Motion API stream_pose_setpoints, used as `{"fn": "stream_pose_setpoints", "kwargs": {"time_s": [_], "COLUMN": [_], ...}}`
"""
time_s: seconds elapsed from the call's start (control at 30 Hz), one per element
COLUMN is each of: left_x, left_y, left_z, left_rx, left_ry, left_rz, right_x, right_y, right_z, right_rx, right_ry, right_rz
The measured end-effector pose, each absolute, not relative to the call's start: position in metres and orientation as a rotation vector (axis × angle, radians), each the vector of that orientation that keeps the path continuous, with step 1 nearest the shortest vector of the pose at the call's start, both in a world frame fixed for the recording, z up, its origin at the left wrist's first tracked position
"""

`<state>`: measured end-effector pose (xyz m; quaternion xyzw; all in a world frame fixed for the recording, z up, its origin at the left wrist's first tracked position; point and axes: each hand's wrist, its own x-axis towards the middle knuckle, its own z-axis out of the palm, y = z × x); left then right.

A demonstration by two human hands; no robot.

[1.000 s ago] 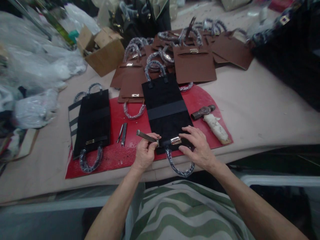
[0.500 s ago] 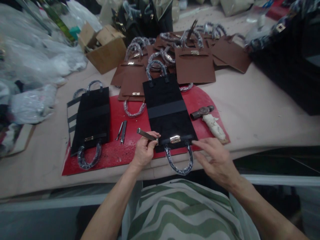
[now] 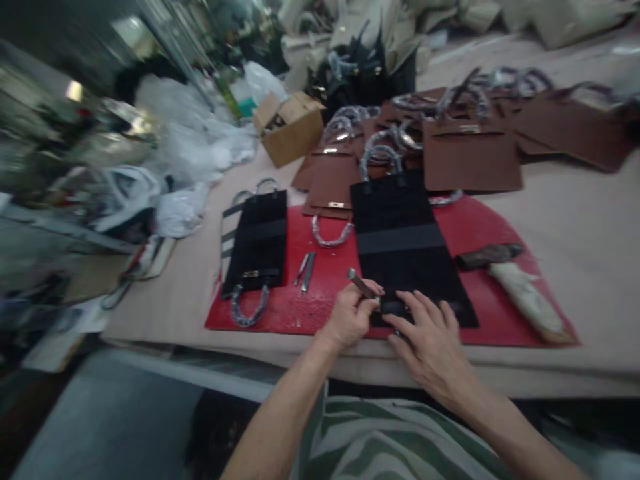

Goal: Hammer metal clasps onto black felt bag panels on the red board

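Observation:
A black bag panel [image 3: 393, 210] with plastic-wrapped handles lies flat on the red mat [image 3: 255, 312]. My left hand [image 3: 353, 313] pinches a short metal punch [image 3: 361, 285], tilted, at the near left edge of this panel. Close beside it, my right hand [image 3: 433, 333] rests with fingers spread over the panel's near end, covering the clasp and near handle. To the right lies a hammer [image 3: 520, 293] with a wrapped pale handle. Thin metal tools [image 3: 307, 272] lie on the mat left of my hands.
Another black bag panel [image 3: 257, 240] lies at the mat's left. Several brown bag panels [image 3: 470, 157] are heaped behind, with a cardboard box [image 3: 293, 137] to their left. Plastic bags [image 3: 185, 137] pile up at the far left. The table edge runs close below my hands.
My view has swung left, so things appear further right. My right hand has moved from beside the panel onto its near end, over the clasp. The left hand keeps the punch.

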<state>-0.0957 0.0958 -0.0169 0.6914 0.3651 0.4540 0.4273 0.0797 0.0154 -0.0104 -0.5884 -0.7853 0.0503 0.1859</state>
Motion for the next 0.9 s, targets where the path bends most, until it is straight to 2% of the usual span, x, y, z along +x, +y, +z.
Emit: {"fn": "stream_pose_setpoints", "kwargs": {"time_s": [0.17,0.3,0.67,0.9], "left_x": [-0.095,-0.096,-0.097,-0.096], "left_y": [0.106,0.107,0.12,0.114], "left_z": [-0.02,-0.011,-0.005,-0.008], "left_rx": [1.717,1.672,1.557,1.661], "left_ry": [0.906,0.942,0.919,0.926], "left_rz": [1.104,1.046,0.906,0.987], "right_x": [0.084,0.083,0.075,0.08], "right_y": [0.024,0.026,0.026,0.03], "right_z": [-0.045,-0.046,-0.038,-0.042], "right_rx": [-1.52,-1.493,-1.511,-1.485], "right_ry": [-2.206,-2.231,-2.196,-2.21], "right_rz": [-0.169,-0.296,-0.296,-0.276]}}
